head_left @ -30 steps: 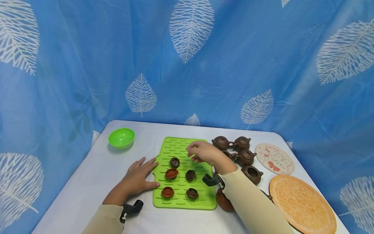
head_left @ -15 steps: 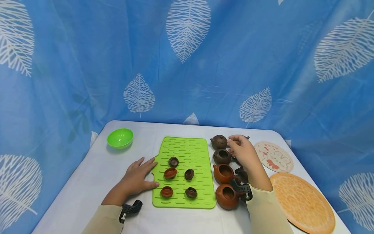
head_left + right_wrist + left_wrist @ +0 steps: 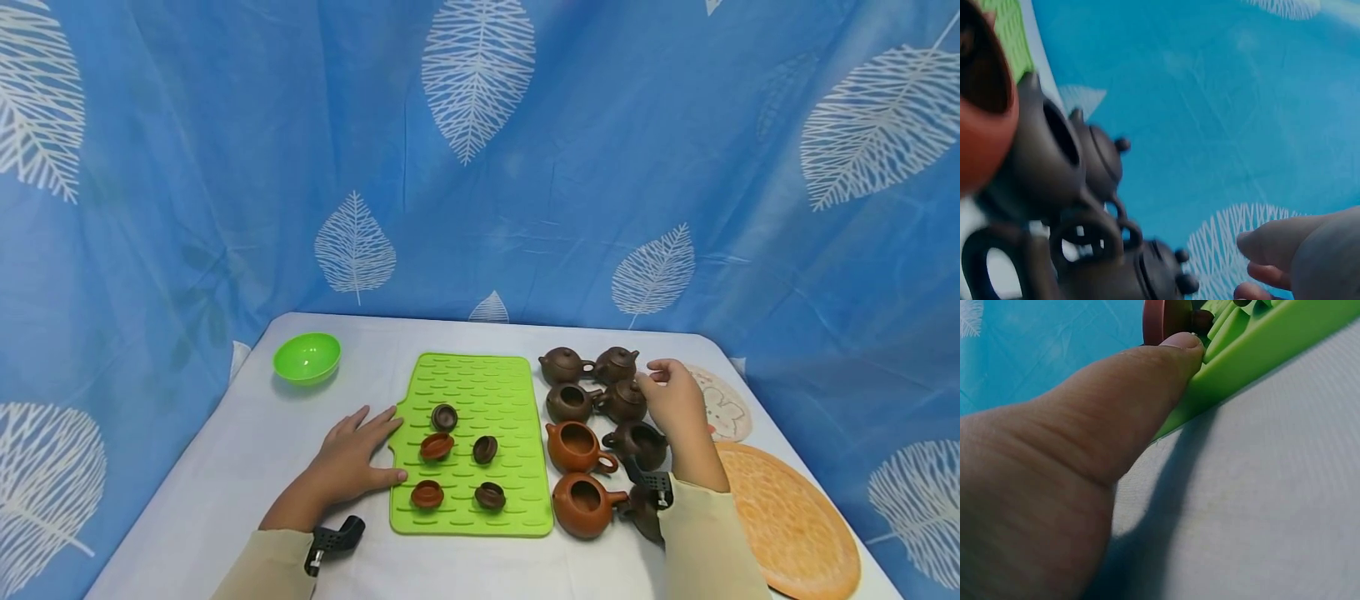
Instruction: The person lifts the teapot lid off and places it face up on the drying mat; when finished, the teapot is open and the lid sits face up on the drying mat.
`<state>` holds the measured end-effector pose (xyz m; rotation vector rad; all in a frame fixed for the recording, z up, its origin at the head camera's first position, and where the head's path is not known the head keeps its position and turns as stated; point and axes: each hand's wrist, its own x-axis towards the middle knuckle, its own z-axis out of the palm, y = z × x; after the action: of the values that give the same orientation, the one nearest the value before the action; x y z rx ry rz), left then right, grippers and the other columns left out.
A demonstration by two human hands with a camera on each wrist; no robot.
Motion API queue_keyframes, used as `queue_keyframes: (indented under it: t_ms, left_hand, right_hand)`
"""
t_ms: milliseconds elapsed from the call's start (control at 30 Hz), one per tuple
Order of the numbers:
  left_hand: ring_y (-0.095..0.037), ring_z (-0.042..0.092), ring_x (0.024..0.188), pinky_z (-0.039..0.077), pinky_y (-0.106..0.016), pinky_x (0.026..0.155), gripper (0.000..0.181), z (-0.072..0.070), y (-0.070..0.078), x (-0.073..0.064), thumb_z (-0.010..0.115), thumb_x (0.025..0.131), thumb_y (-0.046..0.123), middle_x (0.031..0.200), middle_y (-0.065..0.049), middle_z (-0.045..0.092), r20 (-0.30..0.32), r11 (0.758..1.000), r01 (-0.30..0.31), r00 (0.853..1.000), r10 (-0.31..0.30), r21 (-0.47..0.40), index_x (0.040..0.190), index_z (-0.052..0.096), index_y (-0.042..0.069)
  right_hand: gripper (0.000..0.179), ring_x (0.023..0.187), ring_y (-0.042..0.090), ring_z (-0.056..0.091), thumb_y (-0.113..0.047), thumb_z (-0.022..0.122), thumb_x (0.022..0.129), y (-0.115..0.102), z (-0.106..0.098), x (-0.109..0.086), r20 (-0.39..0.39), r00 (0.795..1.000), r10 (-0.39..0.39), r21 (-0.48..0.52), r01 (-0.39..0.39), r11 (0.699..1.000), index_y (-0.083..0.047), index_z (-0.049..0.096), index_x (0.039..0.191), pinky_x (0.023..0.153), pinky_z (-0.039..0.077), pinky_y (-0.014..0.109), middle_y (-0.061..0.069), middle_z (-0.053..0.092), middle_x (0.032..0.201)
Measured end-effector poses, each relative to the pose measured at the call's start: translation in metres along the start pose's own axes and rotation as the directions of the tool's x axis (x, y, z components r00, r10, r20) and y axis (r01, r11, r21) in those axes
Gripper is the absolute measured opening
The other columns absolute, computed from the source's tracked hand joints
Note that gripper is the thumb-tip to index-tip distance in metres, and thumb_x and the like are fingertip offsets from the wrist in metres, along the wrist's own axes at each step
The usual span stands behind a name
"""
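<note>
Beside a dark lidded teapot (image 3: 626, 402), the right hand (image 3: 675, 402) is hovering with its fingers loosely bent and a gap showing between them; it is holding nothing, and the right wrist view is showing the fingertips apart from the nearest pots. Two more dark lidded teapots, a left one (image 3: 562, 366) and a right one (image 3: 613, 365), are standing just behind, at the far end of the cluster. Closer to the person, a dark lidless pot (image 3: 567, 405), an orange-brown pot (image 3: 567, 453) and a reddish-brown pot (image 3: 577, 518) are lining up along the near side of the mat, all with their round mouths showing. Another dark lidless pot (image 3: 633, 450) is sitting to their right, and one last dark pot (image 3: 647, 518) is lying partly hidden under the right wrist. Across the green mat (image 3: 472, 383), the left hand (image 3: 352, 457) is resting flat at the left edge, fingers spread wide, thumb touching the rim. On the mat, five small lids are lying apart or nearly touching: three dark ones (image 3: 491, 497) and two red ones (image 3: 427, 495), one red lid sitting just beyond the left thumb. Farther out, a bright green bowl (image 3: 307, 360) is standing at the far left of the white table (image 3: 187, 508), while a rabbit-print round mat (image 3: 723, 408) and a large orange disc (image 3: 795, 521) are lying to the right, the disc partly behind the sleeve (image 3: 708, 537). Behind everything, a blue curtain (image 3: 570, 167) with white leaves is hanging.
</note>
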<state>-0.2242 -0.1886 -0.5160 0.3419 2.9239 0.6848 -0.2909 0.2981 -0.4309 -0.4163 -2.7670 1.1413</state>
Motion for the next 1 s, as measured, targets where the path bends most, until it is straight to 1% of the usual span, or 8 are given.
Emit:
queue_keyframes:
  t_ms: [100, 200, 267, 333, 467, 600, 733, 1000]
  left_hand:
    - [-0.044, 0.016, 0.160, 0.013, -0.072, 0.124, 0.100, 0.001, -0.001, 0.000, 0.078, 0.078, 0.073, 0.171, 0.001, 0.034, -0.005, 1.000, -0.003, 1.000, 0.003, 0.004, 0.159, 0.047, 0.022]
    - [-0.044, 0.016, 0.160, 0.013, -0.071, 0.125, 0.101, 0.000, -0.002, 0.000, 0.078, 0.078, 0.073, 0.171, 0.000, 0.034, -0.005, 1.000, -0.003, 1.000, 0.003, 0.002, 0.159, 0.047, 0.022]
    - [-0.044, 0.015, 0.160, 0.012, -0.071, 0.125, 0.101, 0.000, -0.002, 0.000, 0.079, 0.078, 0.072, 0.171, 0.000, 0.033, -0.005, 1.000, -0.004, 1.000, 0.004, -0.004, 0.159, 0.047, 0.022]
    - [-0.044, 0.015, 0.160, 0.011, -0.071, 0.125, 0.100, -0.001, -0.002, 0.000, 0.079, 0.079, 0.071, 0.172, 0.000, 0.033, -0.007, 1.000, -0.007, 1.000, 0.007, -0.007, 0.160, 0.047, 0.021]
    - [-0.044, 0.015, 0.160, 0.012, -0.071, 0.125, 0.099, -0.001, -0.002, 0.001, 0.079, 0.080, 0.070, 0.172, -0.001, 0.033, -0.010, 1.000, -0.017, 1.000, 0.017, -0.007, 0.160, 0.046, 0.021]
    - [-0.045, 0.015, 0.160, 0.012, -0.071, 0.125, 0.100, -0.001, -0.001, 0.001, 0.079, 0.079, 0.070, 0.171, 0.000, 0.033, -0.011, 1.000, -0.016, 1.000, 0.016, -0.009, 0.160, 0.047, 0.021]
    - [-0.044, 0.015, 0.160, 0.012, -0.071, 0.125, 0.100, 0.000, -0.001, 0.001, 0.079, 0.079, 0.071, 0.171, 0.000, 0.033, -0.008, 1.000, -0.012, 1.000, 0.012, -0.008, 0.160, 0.047, 0.021]
    - [-0.044, 0.015, 0.160, 0.012, -0.071, 0.125, 0.100, 0.001, -0.001, 0.001, 0.079, 0.079, 0.072, 0.171, 0.000, 0.034, -0.002, 1.000, -0.009, 1.000, 0.009, -0.004, 0.159, 0.047, 0.021]
  right_hand:
    - [0.054, 0.121, 0.047, 0.057, -0.032, 0.059, 0.105, 0.010, -0.002, 0.004, 0.052, 0.998, 0.018, -0.066, -0.015, 0.998, 0.003, 0.050, 0.144, 0.094, 0.051, 0.062, 0.031, 0.056, 0.136]
    - [0.054, 0.120, 0.048, 0.058, -0.031, 0.060, 0.104, 0.016, -0.003, 0.006, 0.125, 0.992, 0.022, -0.118, -0.007, 0.993, 0.005, 0.050, 0.143, 0.093, 0.052, 0.061, 0.034, 0.056, 0.135]
    - [0.054, 0.119, 0.048, 0.058, -0.031, 0.060, 0.104, 0.018, -0.004, 0.007, 0.159, 0.987, 0.013, -0.130, 0.008, 0.991, 0.006, 0.051, 0.142, 0.094, 0.052, 0.061, 0.034, 0.057, 0.134]
    - [0.053, 0.118, 0.048, 0.059, -0.030, 0.061, 0.104, 0.018, -0.004, 0.010, 0.177, 0.984, -0.003, -0.133, 0.027, 0.991, 0.006, 0.051, 0.141, 0.094, 0.051, 0.060, 0.034, 0.057, 0.133]
    - [0.051, 0.116, 0.046, 0.059, -0.029, 0.061, 0.103, 0.016, -0.004, 0.012, 0.187, 0.982, -0.034, -0.144, 0.061, 0.988, 0.005, 0.054, 0.140, 0.093, 0.051, 0.059, 0.033, 0.060, 0.129]
    - [0.045, 0.110, 0.042, 0.060, -0.027, 0.062, 0.103, 0.015, -0.003, 0.012, 0.186, 0.981, -0.056, -0.157, 0.086, 0.984, 0.002, 0.058, 0.137, 0.089, 0.051, 0.056, 0.029, 0.063, 0.123]
    - [0.040, 0.106, 0.040, 0.060, -0.027, 0.062, 0.103, 0.015, -0.001, 0.009, 0.178, 0.982, -0.058, -0.167, 0.088, 0.982, -0.002, 0.062, 0.134, 0.087, 0.051, 0.055, 0.026, 0.064, 0.120]
    - [0.035, 0.104, 0.040, 0.061, -0.026, 0.061, 0.104, 0.015, -0.001, 0.008, 0.177, 0.982, -0.066, -0.167, 0.096, 0.981, -0.004, 0.063, 0.131, 0.085, 0.050, 0.056, 0.025, 0.064, 0.117]
